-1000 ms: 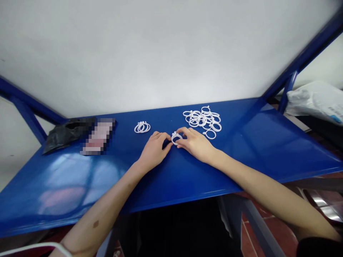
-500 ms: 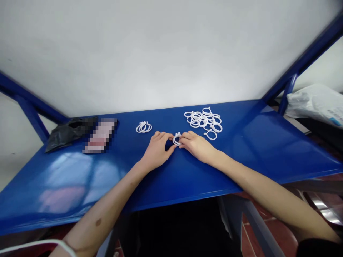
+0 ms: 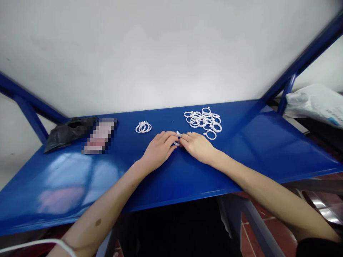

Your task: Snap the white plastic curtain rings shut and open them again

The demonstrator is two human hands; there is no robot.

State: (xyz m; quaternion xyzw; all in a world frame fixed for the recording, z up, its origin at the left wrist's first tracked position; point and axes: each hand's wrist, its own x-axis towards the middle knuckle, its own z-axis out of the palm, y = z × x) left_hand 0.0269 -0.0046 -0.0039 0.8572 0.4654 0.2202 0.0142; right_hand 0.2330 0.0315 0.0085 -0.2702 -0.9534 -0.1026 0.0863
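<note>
A few white plastic curtain rings (image 3: pixel 177 144), each with a small knob or eyelet, are held together between my two hands at the middle of the blue table. My left hand (image 3: pixel 158 149) closes on them from the left, its fingers covering most of the near side. From the right, my right hand (image 3: pixel 197 146) pinches the same rings with bent fingertips. Their exact number is hidden by the fingers. A small group of like rings (image 3: pixel 143 127) lies beyond my left hand. The larger loose pile of rings (image 3: pixel 205 119) lies beyond my right hand.
On the blue table (image 3: pixel 249 142), a black plastic bag (image 3: pixel 68 134) and a blurred-out flat item (image 3: pixel 99 135) lie at the left. The grey wall (image 3: pixel 166 53) rises behind the back edge. Blue frame bars stand at both sides, with a white plastic bag (image 3: pixel 316 105) at the right.
My left hand's fingers have moved right and over the held rings, now covering more of them. My right hand stays nearly in place. The other ring groups have not moved.
</note>
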